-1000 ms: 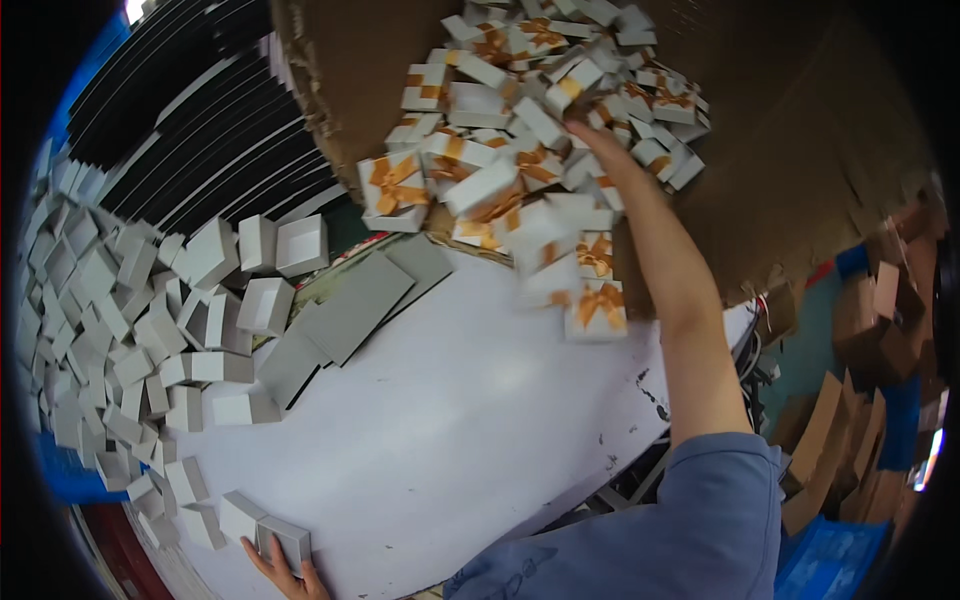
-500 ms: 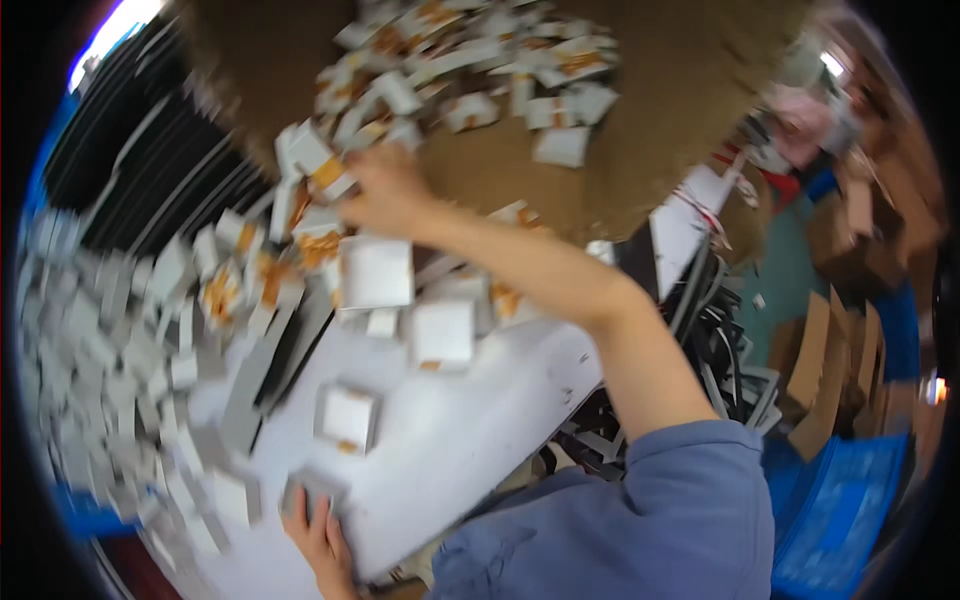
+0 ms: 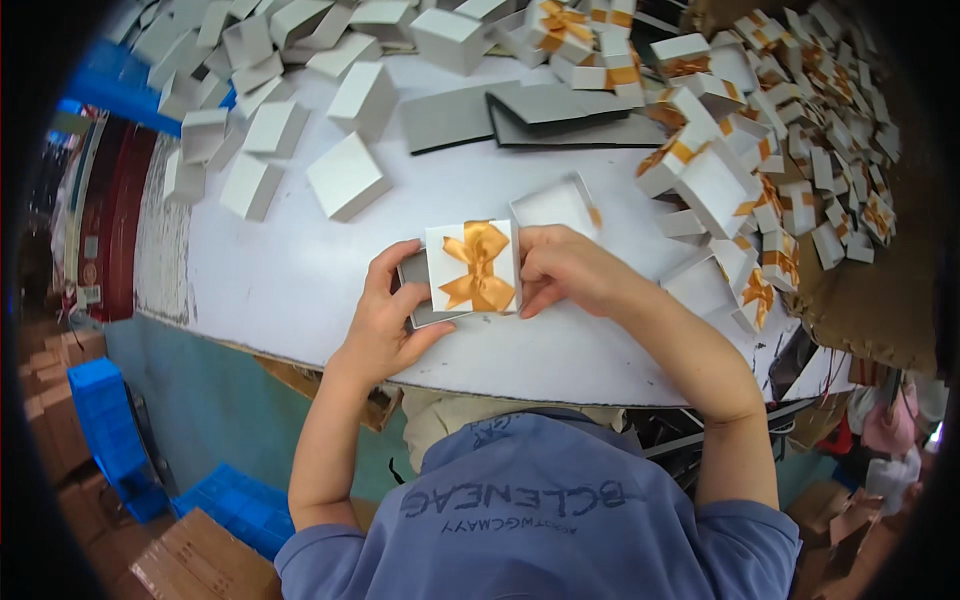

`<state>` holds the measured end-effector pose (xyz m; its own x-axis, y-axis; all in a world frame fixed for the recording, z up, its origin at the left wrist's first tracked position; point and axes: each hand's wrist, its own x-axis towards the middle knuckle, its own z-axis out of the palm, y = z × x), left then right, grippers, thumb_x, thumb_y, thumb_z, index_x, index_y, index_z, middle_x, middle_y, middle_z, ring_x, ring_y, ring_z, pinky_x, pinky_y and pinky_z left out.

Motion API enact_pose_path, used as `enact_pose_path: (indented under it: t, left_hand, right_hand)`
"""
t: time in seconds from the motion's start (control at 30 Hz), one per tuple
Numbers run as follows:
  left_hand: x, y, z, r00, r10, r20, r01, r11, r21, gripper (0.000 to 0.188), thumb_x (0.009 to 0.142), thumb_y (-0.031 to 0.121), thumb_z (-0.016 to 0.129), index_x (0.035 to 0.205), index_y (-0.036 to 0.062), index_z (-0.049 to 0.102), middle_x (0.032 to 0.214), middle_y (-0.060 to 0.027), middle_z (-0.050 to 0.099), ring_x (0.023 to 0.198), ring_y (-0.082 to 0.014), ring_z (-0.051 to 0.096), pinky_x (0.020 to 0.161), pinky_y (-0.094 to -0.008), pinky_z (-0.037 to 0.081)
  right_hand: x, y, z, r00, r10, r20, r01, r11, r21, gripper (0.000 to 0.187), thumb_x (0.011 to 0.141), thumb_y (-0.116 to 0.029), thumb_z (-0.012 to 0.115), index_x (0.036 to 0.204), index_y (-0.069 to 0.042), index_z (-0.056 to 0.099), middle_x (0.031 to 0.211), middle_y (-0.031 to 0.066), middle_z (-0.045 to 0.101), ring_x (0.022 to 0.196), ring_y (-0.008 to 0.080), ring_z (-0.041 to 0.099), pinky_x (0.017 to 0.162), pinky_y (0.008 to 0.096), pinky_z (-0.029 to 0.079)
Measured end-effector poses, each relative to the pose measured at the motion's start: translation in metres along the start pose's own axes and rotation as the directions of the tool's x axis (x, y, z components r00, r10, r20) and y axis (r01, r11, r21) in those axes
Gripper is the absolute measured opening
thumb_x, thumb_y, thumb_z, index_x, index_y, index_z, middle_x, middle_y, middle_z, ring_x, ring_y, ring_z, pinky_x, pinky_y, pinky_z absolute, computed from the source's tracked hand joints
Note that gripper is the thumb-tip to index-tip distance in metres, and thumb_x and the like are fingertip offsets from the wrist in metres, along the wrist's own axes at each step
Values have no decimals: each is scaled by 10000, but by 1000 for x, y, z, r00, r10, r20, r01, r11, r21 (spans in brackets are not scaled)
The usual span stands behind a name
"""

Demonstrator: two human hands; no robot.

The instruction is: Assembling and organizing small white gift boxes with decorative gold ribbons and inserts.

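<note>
A white gift-box lid with a gold ribbon bow (image 3: 478,272) lies over part of an open box base (image 3: 427,317), in front of me on the table. My left hand (image 3: 380,315) is closed round the left side of the base, thumb at its near edge. On the lid's right edge, my right hand (image 3: 572,272) grips with bent fingers. The lid sits shifted to the right, so the grey inside of the base shows on the left. Just beyond my right hand, a white open box part (image 3: 555,205) rests on the table.
Plain white boxes (image 3: 350,178) are heaped at the far left of the white table (image 3: 270,270). Dark grey folded boards (image 3: 560,115) lie at the back. At right, white lids with gold ribbons (image 3: 715,185) spill from a large brown carton (image 3: 895,300).
The view has swung round. My right hand has come back from the lid pile and now holds a bowed lid against the box base in my left hand.
</note>
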<state>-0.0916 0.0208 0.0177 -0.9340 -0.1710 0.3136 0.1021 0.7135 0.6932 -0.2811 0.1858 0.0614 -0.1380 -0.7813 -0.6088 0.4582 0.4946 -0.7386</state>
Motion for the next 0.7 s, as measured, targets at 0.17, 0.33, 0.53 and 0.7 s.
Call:
enact_pose_path:
  t: [0.17, 0.33, 0.53, 0.7]
  left_hand:
    - [-24, -10, -17, 998, -66, -23, 66, 998, -1, 356, 648, 231, 792, 887, 50, 601, 1280, -191, 385, 1133, -339, 439, 889, -393, 419]
    - [-13, -14, -11, 1000, -31, -5, 31, 999, 8, 555, 632, 225, 807, 1083, 78, 519, 1320, -200, 353, 1154, -355, 429, 922, -407, 412]
    - [-4, -19, 2, 958, 85, -274, -175, 931, -321, 1016, 560, 214, 842, 1353, 69, 225, 1372, -217, 293, 1171, -349, 421, 951, -411, 415]
    - [3, -13, 0, 994, 113, -11, -109, 978, 180, 995, 522, 284, 836, 1344, 28, 336, 1312, -208, 392, 1174, -344, 416, 925, -454, 384]
  right_hand:
    - [-7, -18, 11, 900, -423, -104, 113, 457, -882, 338, 758, -176, 629, 1007, 32, 533, 870, 180, 580, 746, 293, 609, 693, 367, 511]
    - [35, -10, 18, 669, -661, 340, 532, 105, -840, 554, 688, -245, 765, 1109, -6, 495, 1194, 191, 462, 1103, 354, 455, 897, 391, 400]
    - [37, -5, 36, 627, -633, 453, 605, 29, -796, 649, 645, -277, 780, 1199, -97, 492, 1201, 198, 440, 1079, 349, 451, 907, 410, 386]
    - [27, 20, 37, 583, -674, 454, 509, -132, -850, 698, 652, -323, 765, 1253, -115, 476, 1312, 206, 381, 1164, 380, 405, 957, 441, 344]
